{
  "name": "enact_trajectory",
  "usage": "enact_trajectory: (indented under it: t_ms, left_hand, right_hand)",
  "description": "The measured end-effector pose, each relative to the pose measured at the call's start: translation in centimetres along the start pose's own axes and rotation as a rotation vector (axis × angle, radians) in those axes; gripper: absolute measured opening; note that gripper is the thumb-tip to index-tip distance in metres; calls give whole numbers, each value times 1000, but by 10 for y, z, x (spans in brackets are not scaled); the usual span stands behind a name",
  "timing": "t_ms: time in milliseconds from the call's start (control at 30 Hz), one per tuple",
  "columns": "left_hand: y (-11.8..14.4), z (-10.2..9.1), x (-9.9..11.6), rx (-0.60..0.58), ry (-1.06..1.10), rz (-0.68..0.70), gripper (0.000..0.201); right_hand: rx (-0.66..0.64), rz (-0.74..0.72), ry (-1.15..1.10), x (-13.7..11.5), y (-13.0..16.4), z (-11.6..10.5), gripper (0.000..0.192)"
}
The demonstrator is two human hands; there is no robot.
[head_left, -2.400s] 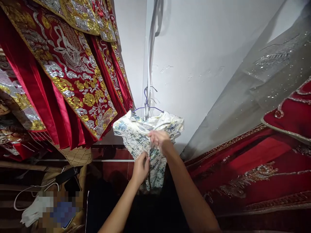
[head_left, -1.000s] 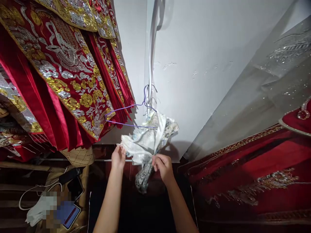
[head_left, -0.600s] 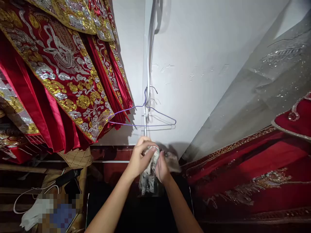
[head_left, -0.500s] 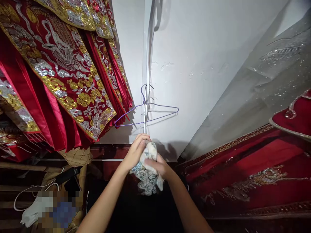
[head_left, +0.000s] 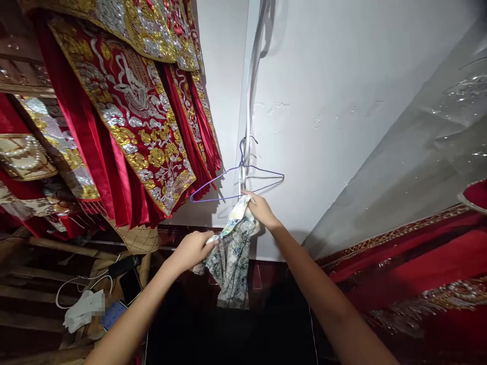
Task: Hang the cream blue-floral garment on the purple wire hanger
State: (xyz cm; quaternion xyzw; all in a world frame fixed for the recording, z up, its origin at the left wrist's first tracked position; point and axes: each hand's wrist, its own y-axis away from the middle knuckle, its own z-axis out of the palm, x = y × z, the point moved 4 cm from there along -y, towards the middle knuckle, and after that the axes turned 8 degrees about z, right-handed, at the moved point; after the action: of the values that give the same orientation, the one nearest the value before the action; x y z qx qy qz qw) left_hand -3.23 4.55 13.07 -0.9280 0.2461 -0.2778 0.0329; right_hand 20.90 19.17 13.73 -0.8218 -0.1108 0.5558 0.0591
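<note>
A small floral garment (head_left: 233, 253), white with blue and green print, hangs between my two hands. My left hand (head_left: 192, 249) grips its lower left edge. My right hand (head_left: 261, 209) pinches its top end, raised right under the bottom wire of an empty purple wire hanger (head_left: 236, 178). The hanger hangs on a hook on the white wall (head_left: 323, 101), tilted down to the left.
Red robes with gold and silver embroidery (head_left: 129, 111) hang at the left, near the hanger. More red embroidered fabric (head_left: 411, 263) and a clear plastic cover (head_left: 418, 147) fill the right. A phone, white cable and cloth (head_left: 87, 309) lie on wooden slats at lower left.
The garment came off the hanger and was bunched between both hands. Now my right hand has lifted one end up to the hanger and my left has pulled the other end left.
</note>
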Motion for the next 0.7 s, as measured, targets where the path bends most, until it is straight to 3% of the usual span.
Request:
enact_trajectory:
  t_ms: [167,333,433,533,700]
  left_hand:
    - [-3,-23,-31,-123,-121,-170,39]
    - [-34,-73,-23,142,-183,-141,40]
    - [-51,-81,-18,155,-198,-135,44]
    - [-55,-52,-25,68,35,-125,42]
    - [-44,43,-32,-107,266,-111,13]
  right_hand:
    - [-26,-41,112,25,31,-30,42]
    - [72,52,122,22,62,-73,45]
    - [66,70,123,7,72,-82,40]
    - [33,95,160,-1,78,-80,44]
    - [-25,129,170,-3,83,-68,58]
